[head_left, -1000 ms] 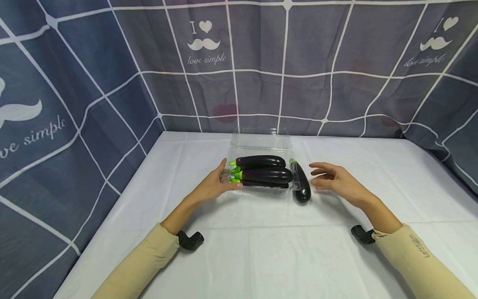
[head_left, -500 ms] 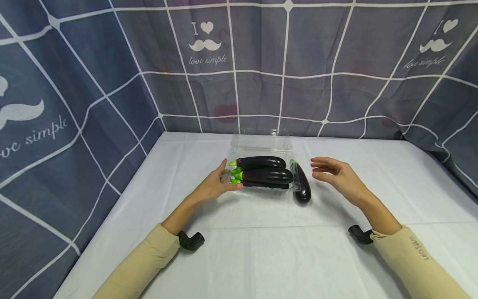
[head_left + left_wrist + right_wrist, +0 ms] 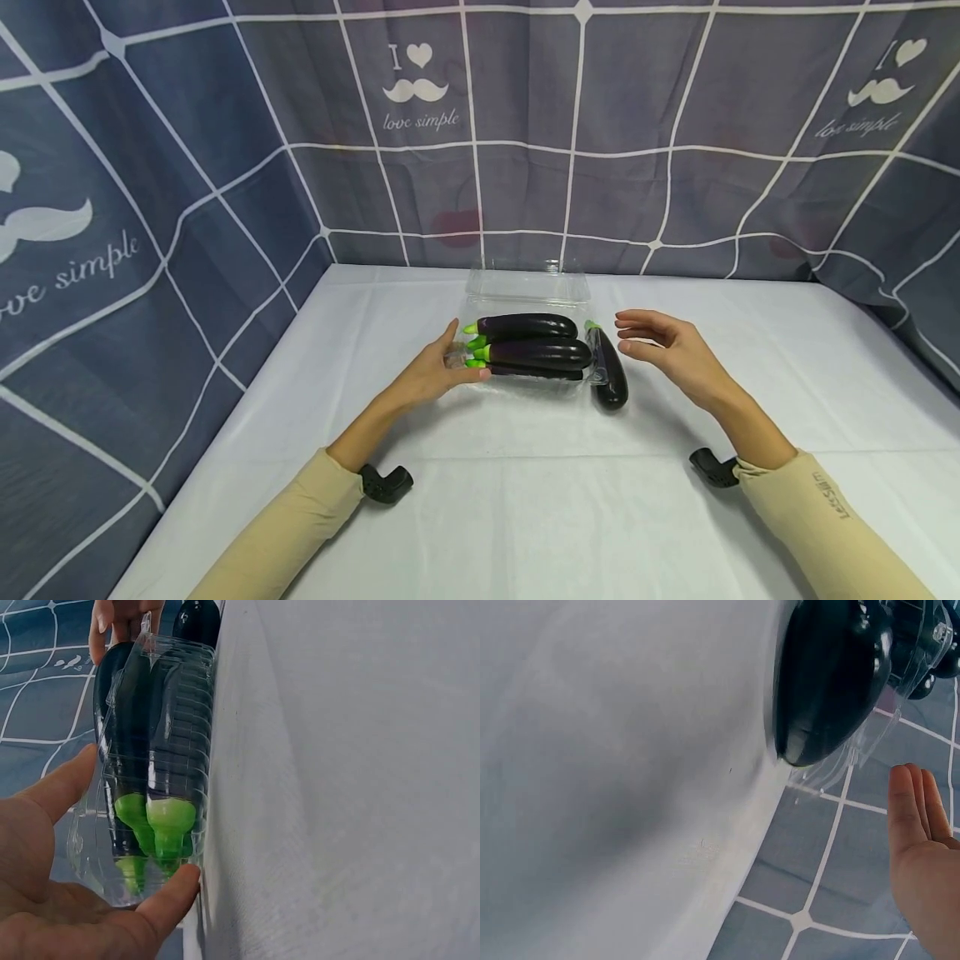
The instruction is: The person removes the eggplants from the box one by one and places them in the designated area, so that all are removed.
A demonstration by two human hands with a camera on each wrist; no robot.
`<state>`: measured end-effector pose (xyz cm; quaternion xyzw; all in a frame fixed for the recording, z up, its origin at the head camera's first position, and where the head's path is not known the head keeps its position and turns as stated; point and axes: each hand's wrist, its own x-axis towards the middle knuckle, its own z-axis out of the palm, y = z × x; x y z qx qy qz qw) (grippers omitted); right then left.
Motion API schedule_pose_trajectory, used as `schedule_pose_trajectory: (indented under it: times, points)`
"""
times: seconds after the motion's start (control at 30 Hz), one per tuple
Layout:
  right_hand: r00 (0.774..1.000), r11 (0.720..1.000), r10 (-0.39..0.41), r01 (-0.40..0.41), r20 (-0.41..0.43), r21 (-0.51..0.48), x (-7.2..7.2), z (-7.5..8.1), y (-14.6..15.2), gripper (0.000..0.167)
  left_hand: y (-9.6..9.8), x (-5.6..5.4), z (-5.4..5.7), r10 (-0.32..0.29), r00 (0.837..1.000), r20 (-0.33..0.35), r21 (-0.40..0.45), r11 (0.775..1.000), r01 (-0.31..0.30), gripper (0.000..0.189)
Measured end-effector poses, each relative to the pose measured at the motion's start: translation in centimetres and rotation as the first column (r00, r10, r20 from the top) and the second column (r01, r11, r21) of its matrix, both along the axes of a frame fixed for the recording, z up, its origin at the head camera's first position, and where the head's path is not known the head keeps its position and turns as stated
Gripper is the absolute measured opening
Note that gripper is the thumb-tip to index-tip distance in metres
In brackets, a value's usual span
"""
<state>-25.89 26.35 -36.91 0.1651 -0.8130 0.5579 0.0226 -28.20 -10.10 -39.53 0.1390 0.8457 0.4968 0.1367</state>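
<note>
Eggplant [image 3: 615, 387] lies loose beside the box [image 3: 196, 712]; the right hand [image 3: 671, 348] has edged nearer but holds nothing, while the left hand [image 3: 429, 372] grips the box's end.

From where I stand, the eggplants [image 3: 534, 354] in the colourless, see-through container [image 3: 528, 287] shine a purple so deep it reads as black, their stem ends [image 3: 481, 353] a bright lime green, and 1 more eggplant [image 3: 613, 385] outside matches them. The tablecloth [image 3: 525, 508] is plain white, while the backdrop [image 3: 517, 92] is slate grey-blue, gridded in white with white hearts, moustaches and script (plus a faint dull-red patch [image 3: 456, 222]). Both sleeves [image 3: 292, 521] are sandy beige, the right bearing dark lettering [image 3: 831, 496], and the wrist devices [image 3: 386, 485] are black.
</note>
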Motion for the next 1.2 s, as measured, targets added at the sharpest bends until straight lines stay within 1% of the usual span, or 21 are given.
schedule_pose_trajectory:
  times: [0.13, 0.3, 0.47, 0.57, 0.73, 0.93, 1.07, 1.2]
  points:
    - [1.0, 1.0, 0.023, -0.023, -0.004, -0.001, 0.0, 0.2, -0.3, 0.045, 0.0, 0.2, 0.1, 0.002, 1.0, 0.005, 0.004, 1.0, -0.002, 0.11]
    - [0.999, 0.999, 0.042, -0.042, -0.005, -0.019, -0.1, 0.6, -0.6, 0.044, -0.2, 0.3, 0.1, -0.004, 1.0, 0.004, 0.033, 0.999, 0.004, 0.109]
    - [0.999, 0.999, 0.044, -0.044, 0.005, -0.02, -0.2, 0.9, -1.2, 0.043, -0.3, 0.3, 0.1, -0.024, 1.0, -0.014, 0.019, 1.0, 0.024, 0.106]
    - [0.999, 0.999, 0.047, -0.047, 0.013, -0.012, -0.5, 1.1, -1.6, 0.043, -0.3, 0.3, 0.0, -0.024, 1.0, -0.016, 0.007, 1.0, 0.025, 0.106]
    - [0.997, 0.998, 0.068, -0.069, 0.028, 0.0, -1.2, 1.9, -2.2, 0.044, -0.2, 0.2, 0.1, -0.02, 1.0, -0.013, 0.0, 1.0, 0.02, 0.109]
    - [0.995, 0.995, 0.098, -0.098, 0.003, 0.013, -2.1, 3.1, -3.1, 0.043, -0.1, 0.2, 0.1, -0.023, 1.0, -0.014, 0.003, 1.0, 0.023, 0.109]
    - [0.995, 0.994, 0.102, -0.103, 0.017, 0.021, -2.6, 3.1, -3.9, 0.043, -0.2, 0.3, -0.1, -0.041, 0.999, -0.02, -0.028, 0.999, 0.04, 0.108]
    - [0.995, 0.994, 0.103, -0.103, 0.009, 0.029, -3.5, 3.1, -4.8, 0.043, -0.2, 0.2, -0.1, -0.041, 0.998, -0.039, -0.05, 0.998, 0.039, 0.108]
